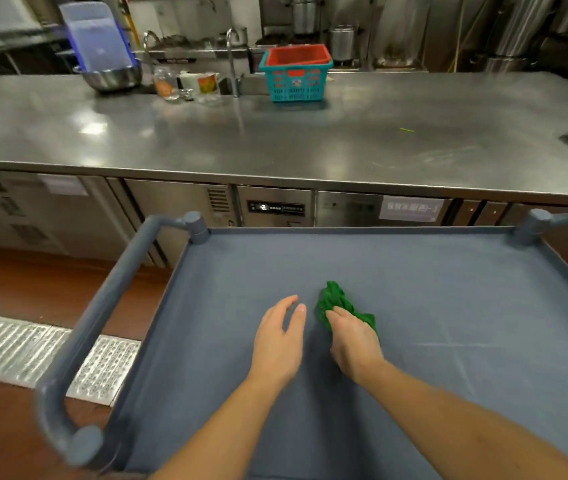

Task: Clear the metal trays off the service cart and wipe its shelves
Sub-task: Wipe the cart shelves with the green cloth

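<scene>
A: Head view: green cloth (339, 304) bunched mid top shelf (448, 289) of the cart, no trays on it. Right hand (355, 341) grip clenched on the cloth.

B: Left hand (280, 336)?

A: Just beside the cloth, grip released. Cloth looks soft and light; palm it flat so it doesn't ball up.

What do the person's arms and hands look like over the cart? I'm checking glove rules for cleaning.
Both are bare. The left hand and right hand wear no gloves, and I see no rings, watch or wristband. The forearms are uncovered as far as the bottom edge of the picture, with no sleeve showing. The fingers carry no tape or markings.
</scene>
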A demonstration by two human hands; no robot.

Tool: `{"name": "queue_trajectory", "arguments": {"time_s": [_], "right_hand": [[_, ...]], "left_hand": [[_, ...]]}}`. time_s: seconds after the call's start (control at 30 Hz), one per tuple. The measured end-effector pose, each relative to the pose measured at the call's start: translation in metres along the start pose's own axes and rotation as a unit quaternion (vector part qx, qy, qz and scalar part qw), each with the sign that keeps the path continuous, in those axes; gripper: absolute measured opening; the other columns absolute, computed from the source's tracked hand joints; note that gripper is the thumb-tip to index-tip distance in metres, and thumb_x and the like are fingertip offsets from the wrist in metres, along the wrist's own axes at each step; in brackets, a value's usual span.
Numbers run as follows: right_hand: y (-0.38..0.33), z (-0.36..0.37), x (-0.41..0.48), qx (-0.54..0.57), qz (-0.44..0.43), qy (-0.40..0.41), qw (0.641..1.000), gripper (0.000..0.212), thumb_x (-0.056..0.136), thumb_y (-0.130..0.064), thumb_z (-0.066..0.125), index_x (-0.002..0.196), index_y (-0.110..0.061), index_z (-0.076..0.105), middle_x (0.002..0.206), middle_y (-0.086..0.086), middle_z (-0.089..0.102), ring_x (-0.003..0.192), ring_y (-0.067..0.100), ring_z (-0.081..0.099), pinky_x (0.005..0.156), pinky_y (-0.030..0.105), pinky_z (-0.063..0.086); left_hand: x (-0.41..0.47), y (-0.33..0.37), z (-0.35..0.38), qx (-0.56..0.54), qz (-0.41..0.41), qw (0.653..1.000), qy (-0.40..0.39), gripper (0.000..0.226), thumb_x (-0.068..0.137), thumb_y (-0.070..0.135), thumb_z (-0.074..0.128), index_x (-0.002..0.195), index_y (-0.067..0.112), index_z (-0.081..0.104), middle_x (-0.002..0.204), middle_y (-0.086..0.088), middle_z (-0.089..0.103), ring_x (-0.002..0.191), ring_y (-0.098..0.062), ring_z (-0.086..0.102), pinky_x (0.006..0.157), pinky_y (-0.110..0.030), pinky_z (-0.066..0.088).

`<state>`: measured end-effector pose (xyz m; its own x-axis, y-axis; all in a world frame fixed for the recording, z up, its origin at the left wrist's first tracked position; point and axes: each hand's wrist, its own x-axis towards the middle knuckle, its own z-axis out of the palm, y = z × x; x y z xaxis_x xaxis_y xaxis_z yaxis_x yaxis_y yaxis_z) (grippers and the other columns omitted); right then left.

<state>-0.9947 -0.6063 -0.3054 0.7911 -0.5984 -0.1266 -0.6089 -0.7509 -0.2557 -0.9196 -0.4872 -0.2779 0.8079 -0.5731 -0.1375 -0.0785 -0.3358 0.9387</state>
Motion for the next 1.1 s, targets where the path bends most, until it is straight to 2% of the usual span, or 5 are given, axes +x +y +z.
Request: {"name": "queue_trajectory", "arguments": {"time_s": [0.2,0.4,0.7,1.0,1.1], "right_hand": [[-0.108,0.026,-0.032,-0.028,-0.057,-0.038,0.997,0.029,0.087,-0.004,0.045,0.113,-0.015,0.053,0.121,0.004,0.055,0.112,0.027,0.058,0.09,0.038,0.047],[-0.15,0.032,-0.062,0.002,-0.028,-0.062,0.998,0.021,0.081,-0.004,0.047,0.094,-0.019,0.052,0.112,0.006,0.062,0.107,0.031,0.06,0.084,0.035,0.047],[-0.156,0.034,-0.107,0.154,-0.016,-0.098,0.983,0.047,0.08,-0.008,0.048,0.123,-0.024,0.061,0.118,0.01,0.062,0.106,0.031,0.06,0.089,0.032,0.05],[-0.119,0.022,-0.2,0.258,-0.047,-0.087,0.961,0.044,0.081,-0.002,0.046,0.114,-0.019,0.069,0.109,0.007,0.068,0.101,0.025,0.062,0.066,0.021,0.046],[-0.093,0.015,-0.236,0.268,-0.047,-0.086,0.958,0.042,0.082,-0.002,0.046,0.11,-0.021,0.07,0.108,0.003,0.069,0.104,0.022,0.06,0.075,0.024,0.046]], "left_hand": [[-0.041,-0.026,-0.096,-0.008,-0.012,0.998,0.065,0.036,0.097,0.038,0.049,0.13,0.026,0.055,0.133,0.008,0.052,0.126,-0.007,0.047,0.111,-0.033,0.035],[-0.075,-0.036,-0.144,-0.008,-0.017,0.995,0.102,0.036,0.097,0.037,0.05,0.131,0.025,0.055,0.126,0.011,0.05,0.125,-0.009,0.046,0.11,-0.032,0.034],[-0.124,-0.036,-0.133,-0.014,-0.005,0.996,0.089,0.039,0.098,0.04,0.046,0.134,0.027,0.052,0.135,0.007,0.05,0.125,-0.009,0.046,0.108,-0.03,0.036],[-0.217,-0.035,-0.089,-0.022,-0.032,0.993,0.115,0.039,0.098,0.041,0.044,0.133,0.025,0.052,0.135,0.003,0.053,0.124,-0.01,0.048,0.104,-0.027,0.036],[-0.25,-0.031,-0.07,-0.012,-0.03,0.993,0.115,0.04,0.099,0.039,0.044,0.133,0.022,0.052,0.136,0.004,0.053,0.123,-0.009,0.048,0.097,-0.021,0.033]]}}
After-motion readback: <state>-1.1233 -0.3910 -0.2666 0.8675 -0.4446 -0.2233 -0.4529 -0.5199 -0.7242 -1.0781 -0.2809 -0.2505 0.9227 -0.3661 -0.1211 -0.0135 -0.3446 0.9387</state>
